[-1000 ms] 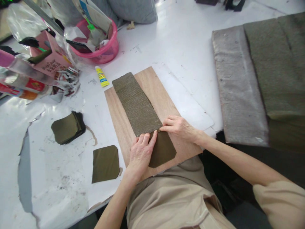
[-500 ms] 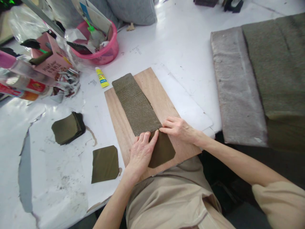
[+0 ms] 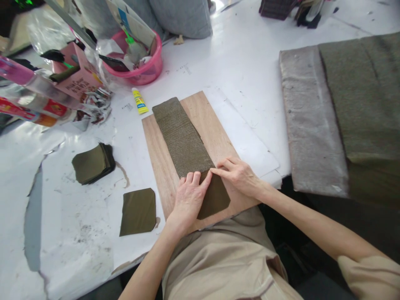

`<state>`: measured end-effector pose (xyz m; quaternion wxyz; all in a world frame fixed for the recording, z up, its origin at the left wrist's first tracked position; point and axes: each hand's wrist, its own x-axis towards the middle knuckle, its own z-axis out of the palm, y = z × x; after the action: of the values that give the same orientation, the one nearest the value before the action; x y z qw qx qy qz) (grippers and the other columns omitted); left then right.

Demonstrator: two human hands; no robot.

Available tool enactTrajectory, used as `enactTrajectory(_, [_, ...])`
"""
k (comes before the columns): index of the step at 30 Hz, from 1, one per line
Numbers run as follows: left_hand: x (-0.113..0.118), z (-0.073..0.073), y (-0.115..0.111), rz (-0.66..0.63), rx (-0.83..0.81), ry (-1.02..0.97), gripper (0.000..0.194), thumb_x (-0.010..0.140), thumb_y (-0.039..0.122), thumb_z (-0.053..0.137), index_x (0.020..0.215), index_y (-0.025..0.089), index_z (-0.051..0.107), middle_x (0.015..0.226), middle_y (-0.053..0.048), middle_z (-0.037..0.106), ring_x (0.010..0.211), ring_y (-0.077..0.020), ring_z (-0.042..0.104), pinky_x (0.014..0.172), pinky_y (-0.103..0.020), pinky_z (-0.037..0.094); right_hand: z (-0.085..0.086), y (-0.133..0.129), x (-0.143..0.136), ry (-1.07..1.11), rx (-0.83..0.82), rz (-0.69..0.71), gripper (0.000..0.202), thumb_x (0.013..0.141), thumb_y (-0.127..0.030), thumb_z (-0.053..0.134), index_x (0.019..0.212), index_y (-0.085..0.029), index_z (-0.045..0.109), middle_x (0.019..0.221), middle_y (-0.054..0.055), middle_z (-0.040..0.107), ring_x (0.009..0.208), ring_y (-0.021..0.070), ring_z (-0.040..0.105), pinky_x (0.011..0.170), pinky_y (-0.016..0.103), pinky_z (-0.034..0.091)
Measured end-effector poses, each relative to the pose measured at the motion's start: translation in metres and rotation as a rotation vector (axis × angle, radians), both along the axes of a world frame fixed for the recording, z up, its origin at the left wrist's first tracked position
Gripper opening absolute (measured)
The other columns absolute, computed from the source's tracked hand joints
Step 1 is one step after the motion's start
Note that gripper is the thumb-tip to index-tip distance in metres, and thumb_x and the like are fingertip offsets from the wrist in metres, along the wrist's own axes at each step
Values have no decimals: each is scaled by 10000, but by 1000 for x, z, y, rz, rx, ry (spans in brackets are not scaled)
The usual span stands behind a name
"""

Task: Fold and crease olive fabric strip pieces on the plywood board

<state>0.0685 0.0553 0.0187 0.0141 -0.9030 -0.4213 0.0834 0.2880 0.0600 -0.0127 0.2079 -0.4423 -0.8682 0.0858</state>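
"While the head camera's view has shifted slightly since half a second ago, where are the hands?"

"Both remain at one seam: left hand (image 3: 189, 200) laid open across it, right hand (image 3: 240, 177) touching its end, grip impossible to tell."

"And the cloth?"

"Speckled grey-green strip (image 3: 183, 135) meeting smooth olive patch (image 3: 215, 200), one corner clipped, on a wooden board (image 3: 208, 121)."

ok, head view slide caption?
Left hand and right hand at the line where textured strip meets smooth olive piece on wooden board.

Grey-green strip (image 3: 183, 135), flat on wooden board (image 3: 211, 129); dark olive piece (image 3: 216, 199), corner clipped, at strip's near end
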Motion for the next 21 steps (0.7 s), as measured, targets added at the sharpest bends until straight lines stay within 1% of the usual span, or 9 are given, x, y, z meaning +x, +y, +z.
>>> enactTrajectory(4, [-15,-9,-9,30,87,-83,531,911,94,497,1423,212,416,1203,-128,534,1087,-274,505,878,-402,471,0,-6,-5,-38,21,-20,331,971,-157,457,1263,-191,611,1118,107,615,1057,212,527,919,345,484])
enactTrajectory(7, [-32,-18,-19,80,140,-145,481,910,92,494,1380,191,471,1223,-136,544,1130,-290,507,907,-411,463,0,-7,-5,-42,24,-31,334,966,-155,467,1264,-195,613,1128,108,618,1076,213,530,931,343,482])
enactTrajectory(9, [-45,-24,-25,121,166,-187,452,908,96,496,1354,171,500,1212,-145,552,1123,-296,518,910,-414,463,0,-8,-5,-43,19,-41,334,962,-157,478,1265,-193,614,1125,108,618,1069,214,531,920,336,486])
enactTrajectory(12, [-62,-30,-31,185,209,-273,375,918,122,493,1287,157,557,1148,-138,582,1040,-284,553,887,-411,470,0,-9,-2,-29,4,-55,324,961,-151,476,1248,-188,621,1114,103,620,1054,210,531,901,324,489])
enactTrajectory(14, [-72,-32,-34,234,210,-366,302,928,145,489,1207,162,604,1096,-119,601,978,-264,563,864,-398,476,0,-9,-1,12,-6,-91,287,965,-155,471,1186,-204,648,1080,84,628,1039,200,534,890,314,487])
enactTrajectory(17, [-80,-30,-35,291,161,-543,230,937,163,483,1106,172,639,1041,-91,608,937,-231,559,847,-364,483,4,-7,-7,94,-9,-169,229,969,-172,479,1083,-223,671,1018,53,644,1002,183,545,843,291,484])
enactTrajectory(19, [-80,-29,-35,321,135,-624,219,944,172,478,1087,187,644,1016,-77,604,932,-218,556,837,-347,483,10,-4,-15,96,-21,-166,184,962,-191,507,1051,-217,666,997,47,650,986,181,551,827,286,477])
enactTrajectory(21, [-76,-26,-34,334,124,-654,212,949,185,480,1081,196,645,1000,-69,598,930,-212,555,832,-342,482,17,0,-26,26,-53,-117,125,938,-213,560,1011,-199,661,980,53,649,974,191,552,827,298,465])
